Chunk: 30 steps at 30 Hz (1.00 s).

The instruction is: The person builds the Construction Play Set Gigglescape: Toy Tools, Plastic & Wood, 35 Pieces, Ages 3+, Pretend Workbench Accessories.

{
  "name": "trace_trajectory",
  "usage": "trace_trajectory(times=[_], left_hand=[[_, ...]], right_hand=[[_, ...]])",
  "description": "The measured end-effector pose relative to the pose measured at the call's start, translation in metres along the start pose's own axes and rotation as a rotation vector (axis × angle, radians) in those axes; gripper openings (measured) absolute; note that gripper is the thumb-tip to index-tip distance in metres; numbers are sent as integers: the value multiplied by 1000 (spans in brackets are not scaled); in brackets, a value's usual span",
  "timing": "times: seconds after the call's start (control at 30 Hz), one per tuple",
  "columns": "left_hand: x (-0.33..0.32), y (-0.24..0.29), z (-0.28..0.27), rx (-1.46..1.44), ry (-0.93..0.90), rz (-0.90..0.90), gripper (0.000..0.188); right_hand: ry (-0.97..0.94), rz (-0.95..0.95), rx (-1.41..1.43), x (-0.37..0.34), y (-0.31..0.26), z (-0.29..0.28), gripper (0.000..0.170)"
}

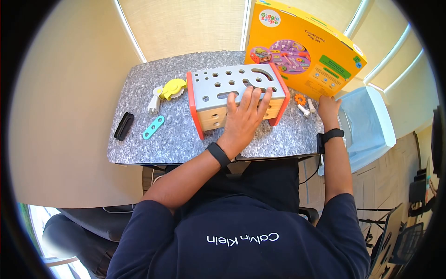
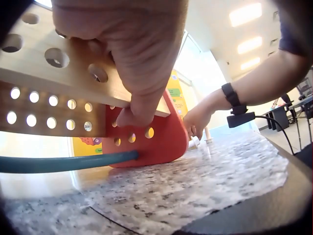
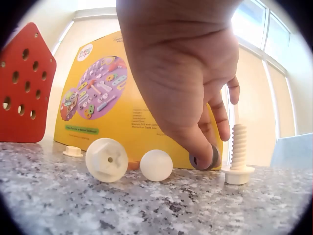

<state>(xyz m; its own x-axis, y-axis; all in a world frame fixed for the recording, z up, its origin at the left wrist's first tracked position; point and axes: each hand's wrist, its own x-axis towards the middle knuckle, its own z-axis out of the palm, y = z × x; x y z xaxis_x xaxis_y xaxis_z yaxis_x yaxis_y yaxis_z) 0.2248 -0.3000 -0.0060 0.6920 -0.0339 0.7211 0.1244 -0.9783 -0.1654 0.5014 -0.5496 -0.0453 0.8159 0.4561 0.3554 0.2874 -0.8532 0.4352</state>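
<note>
A toy workbench (image 1: 239,78) with a grey perforated top, wooden planks and red end panels stands on the table. My left hand (image 1: 245,116) grips its front, fingers spread over the top and thumb against the front plank (image 2: 78,56). On the right, my right hand (image 3: 190,83) is lowered to the tabletop, pinching a dark grey ring (image 3: 215,156) between thumb and finger. Just beside it a white bolt (image 3: 238,152) stands on its head. Two more white pieces, a hex-topped one (image 3: 105,160) and a round one (image 3: 156,165), lie nearby.
Behind stands a yellow construction set box (image 1: 320,51). An orange gear (image 1: 300,99) lies right of the bench. Leftward are a yellow toy saw piece (image 1: 174,87), a turquoise strip (image 1: 154,127) and a black strap (image 1: 124,126). A light blue bin (image 1: 383,123) flanks the table's right side.
</note>
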Motion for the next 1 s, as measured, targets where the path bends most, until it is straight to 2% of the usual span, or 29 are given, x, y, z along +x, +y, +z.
trace_trajectory(times=[0.07, 0.13, 0.17, 0.23, 0.27, 0.33, 0.4, 0.47, 0.5, 0.57, 0.6, 0.67, 0.73, 0.8, 0.83, 0.87, 0.93, 1.0], left_hand=[[1, -2, 2, -4, 12, -3, 69], [1, -8, 4, -68, 69, 5, 77], [1, -12, 1, -68, 71, 6, 77], [4, -20, -6, -115, 47, 34, 86], [5, -24, -10, -113, 50, 35, 86], [9, -34, -20, -156, 83, 50, 91], [15, -46, -36, -180, 112, 23, 92], [19, -59, -48, -203, 140, -5, 93], [22, -67, -52, -232, 201, -61, 94], [27, -85, -56, -242, 308, -121, 94], [28, -92, -56, -235, 311, -119, 94], [31, -102, -59, -468, 333, -229, 99], [31, -111, -58, -502, 303, -243, 96], [29, -118, -42, -1112, 344, -375, 90], [28, -110, -48, -1380, 293, -451, 78], [27, -111, -45, -1379, 294, -448, 78], [19, -115, -31, -1491, 203, -639, 79], [12, -118, -16, -1602, 172, -675, 75]], right_hand=[[7, -7, 21, 1, 1, -15, 15], [-3, 116, 341, 3, 0, -35, 12], [-2, 117, 341, 3, 0, -48, 12], [120, -49, 596, 0, -3, -69, 16], [124, -48, 597, -2, -7, -75, 16], [202, -192, 873, -5, -18, -85, 21], [214, -213, 900, -13, -25, -106, 21], [84, -199, 1034, -19, -33, -120, 21], [89, -202, 1037, -23, -38, -129, 21], [-118, -27, 1438, -30, -49, -148, 19], [-113, -32, 1442, -32, -53, -148, 19], [-119, -118, 1707, -35, -64, -148, 15], [-114, -164, 1767, -42, -74, -156, 13], [-111, -206, 1822, -50, -87, -171, 11], [18, -263, 1801, -55, -94, -180, 11], [149, -319, 1774, -60, -100, -189, 10], [209, -321, 1716, -64, -108, -200, 10], [335, -289, 1705, -66, -119, -206, 11]])
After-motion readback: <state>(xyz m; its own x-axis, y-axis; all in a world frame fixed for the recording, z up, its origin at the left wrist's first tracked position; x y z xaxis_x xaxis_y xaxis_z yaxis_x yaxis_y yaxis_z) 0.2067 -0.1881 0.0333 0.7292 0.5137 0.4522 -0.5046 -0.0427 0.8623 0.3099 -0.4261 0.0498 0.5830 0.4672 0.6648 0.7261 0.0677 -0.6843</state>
